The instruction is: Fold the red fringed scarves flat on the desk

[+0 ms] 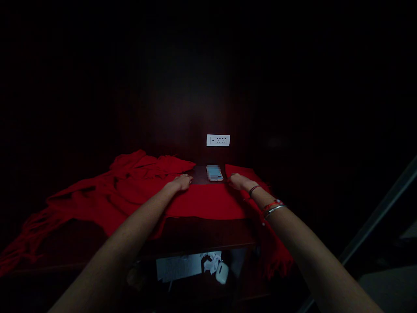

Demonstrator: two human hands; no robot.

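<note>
A red fringed scarf (208,202) is spread over a dark wooden surface, with a smooth flat strip at its middle. Its left part lies in loose folds, and the fringed right end hangs over the front edge. At the strip's far edge my left hand (183,181) is closed on the cloth. My right hand (237,180) is closed at the far right corner of the same strip; its fingertips are partly hidden. Between and just beyond the hands lies a phone (214,172) in a light case, its face blurred.
A white wall socket (218,140) is set in the dark back panel. Below the front edge, an open space holds a sheet of paper (179,267), crumpled white tissue (212,263) and a small white case (222,273). A pale diagonal edge (379,219) runs at the right.
</note>
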